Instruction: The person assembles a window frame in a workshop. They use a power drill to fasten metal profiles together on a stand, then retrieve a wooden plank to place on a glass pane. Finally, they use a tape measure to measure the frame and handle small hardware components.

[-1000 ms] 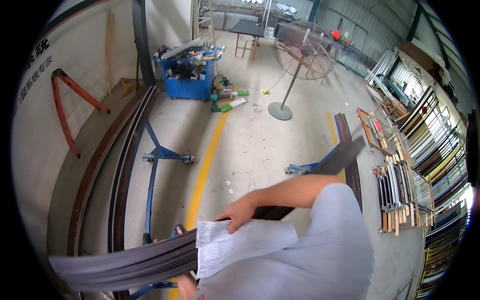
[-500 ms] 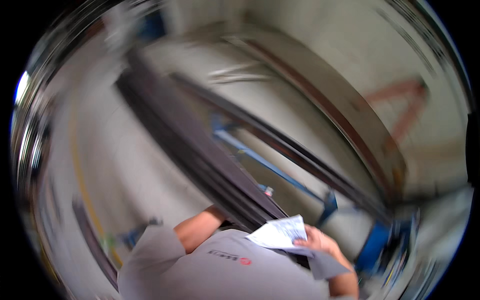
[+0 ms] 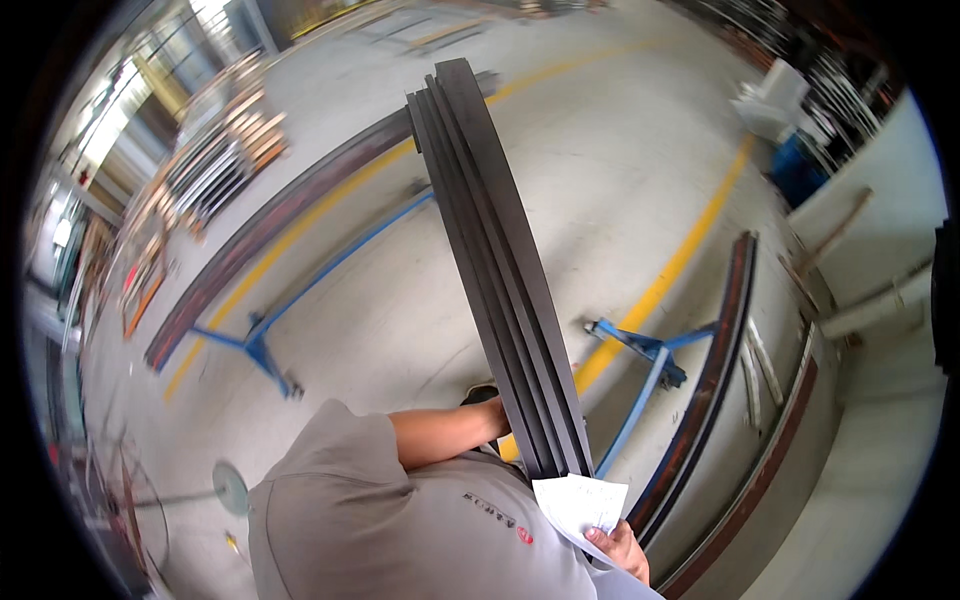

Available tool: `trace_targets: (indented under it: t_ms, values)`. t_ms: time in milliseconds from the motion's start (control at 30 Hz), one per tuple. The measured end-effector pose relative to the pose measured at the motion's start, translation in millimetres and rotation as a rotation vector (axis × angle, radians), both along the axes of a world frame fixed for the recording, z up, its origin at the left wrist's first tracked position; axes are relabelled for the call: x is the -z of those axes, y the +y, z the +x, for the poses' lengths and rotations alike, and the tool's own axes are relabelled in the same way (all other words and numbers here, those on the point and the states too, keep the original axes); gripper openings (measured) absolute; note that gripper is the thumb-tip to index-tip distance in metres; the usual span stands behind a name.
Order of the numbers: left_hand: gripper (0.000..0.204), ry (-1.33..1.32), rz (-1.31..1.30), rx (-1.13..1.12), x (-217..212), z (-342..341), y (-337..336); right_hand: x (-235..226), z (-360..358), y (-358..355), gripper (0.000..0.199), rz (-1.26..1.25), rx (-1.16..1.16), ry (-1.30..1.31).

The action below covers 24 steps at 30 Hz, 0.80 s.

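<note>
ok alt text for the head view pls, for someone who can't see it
A person in a grey shirt carries a bundle of long dark metal profiles over a concrete workshop floor, left hand against the bundle, right hand holding white paper sheets. Blue steel trestles and yellow floor lines lie beyond.

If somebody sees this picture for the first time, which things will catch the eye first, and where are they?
First comes the bundle of long dark metal profiles, running from the upper middle down to the person's chest. The left hand touches its left side low down, and the right hand, at the bottom edge, holds white papers beside its lower end. Behind, a yellow floor line and blue trestles stand out on the grey floor.
</note>
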<state>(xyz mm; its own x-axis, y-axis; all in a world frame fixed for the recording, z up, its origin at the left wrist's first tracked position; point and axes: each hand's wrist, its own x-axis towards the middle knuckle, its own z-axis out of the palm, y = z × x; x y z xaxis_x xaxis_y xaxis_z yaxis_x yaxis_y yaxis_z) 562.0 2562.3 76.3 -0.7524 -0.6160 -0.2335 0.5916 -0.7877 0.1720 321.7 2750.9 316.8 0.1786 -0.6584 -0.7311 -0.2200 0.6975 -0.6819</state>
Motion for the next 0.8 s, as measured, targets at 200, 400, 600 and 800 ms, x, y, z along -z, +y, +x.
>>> trace_targets:
  t_ms: [200,400,600,800]
  values:
    - [0.028,-0.101,0.088,-0.341,50.7,-19.0,52.5,76.6,-72.1,-34.3,0.049,-0.031,-0.314,-0.11]
    - [0.027,-0.204,0.092,-0.493,127.6,-46.7,65.6,183.6,-116.4,-72.9,0.047,-0.008,-0.479,-0.174]
    - [0.026,-0.351,0.084,-0.478,211.4,-50.6,84.0,294.7,-126.0,-77.6,0.047,-0.04,-0.515,-0.252]
    - [0.025,-0.463,0.061,-0.466,271.6,-77.6,108.5,380.1,-164.8,-63.5,0.047,0.019,-0.532,-0.298]
